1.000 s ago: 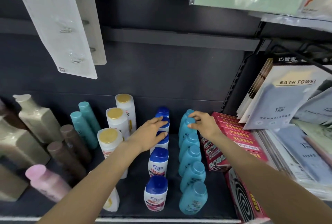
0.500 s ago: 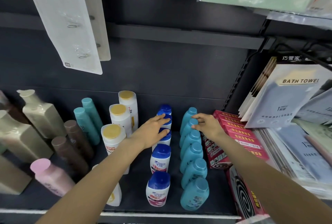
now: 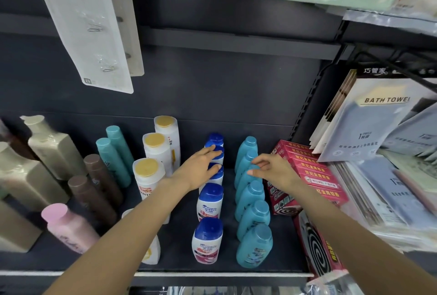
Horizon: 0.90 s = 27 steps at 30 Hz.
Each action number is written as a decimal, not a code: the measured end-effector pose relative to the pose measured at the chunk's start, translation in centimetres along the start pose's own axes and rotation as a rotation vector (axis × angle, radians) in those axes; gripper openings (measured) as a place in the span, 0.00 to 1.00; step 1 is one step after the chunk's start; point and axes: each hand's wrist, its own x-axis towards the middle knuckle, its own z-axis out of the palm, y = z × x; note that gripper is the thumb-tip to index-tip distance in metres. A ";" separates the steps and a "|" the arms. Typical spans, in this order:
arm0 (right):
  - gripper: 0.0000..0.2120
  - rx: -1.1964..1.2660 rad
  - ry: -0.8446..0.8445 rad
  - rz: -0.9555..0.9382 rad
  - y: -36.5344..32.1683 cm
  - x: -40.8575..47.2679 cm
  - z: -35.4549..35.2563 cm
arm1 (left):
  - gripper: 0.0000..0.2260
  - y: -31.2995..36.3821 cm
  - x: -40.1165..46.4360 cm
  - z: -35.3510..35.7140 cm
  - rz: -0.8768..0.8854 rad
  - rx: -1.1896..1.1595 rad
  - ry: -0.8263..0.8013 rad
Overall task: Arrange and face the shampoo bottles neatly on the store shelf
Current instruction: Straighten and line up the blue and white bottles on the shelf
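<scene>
Two front-to-back rows of small shampoo bottles stand on the dark shelf (image 3: 179, 257). The row of white bottles with blue caps (image 3: 209, 202) is in the middle, and the row of teal bottles (image 3: 253, 216) is to its right. My left hand (image 3: 201, 170) lies with straight fingers against the blue caps of the second and third bottles from the back. My right hand (image 3: 274, 170) reaches over the teal row, thumb and fingers pinching the cap of the third teal bottle from the back (image 3: 253, 168).
Left of the rows stand white bottles with gold caps (image 3: 151, 171), slim teal bottles (image 3: 111, 155), brown bottles (image 3: 94, 176), beige bottles (image 3: 49, 148) and a pink bottle (image 3: 66, 226). Red mosquito-coil boxes (image 3: 312, 176) adjoin the teal row. Bath towel packs (image 3: 378, 124) fill the right.
My right hand has drawn back from the second teal bottle's cap to the third one. My left hand has stayed on the blue caps.
</scene>
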 end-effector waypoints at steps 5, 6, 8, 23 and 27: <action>0.18 -0.036 -0.019 0.006 -0.2 0.1 0.6 | 0.22 0.2 -0.1 0.1 -0.008 0.006 0.011; 0.18 -0.037 -0.013 0.007 -0.3 0.0 0.6 | 0.22 0.2 -0.1 0.1 -0.012 0.005 0.013; 0.17 -0.013 0.002 0.004 -0.6 0.1 0.4 | 0.22 0.2 0.0 0.2 -0.019 -0.003 0.014; 0.05 0.418 0.282 -0.154 -6.6 -0.9 -6.1 | 0.16 2.1 -0.1 -2.4 0.042 -0.380 0.251; 0.04 0.712 0.319 -0.085 -6.7 -1.8 -6.4 | 0.08 2.9 -0.8 -3.5 -0.032 -0.624 0.177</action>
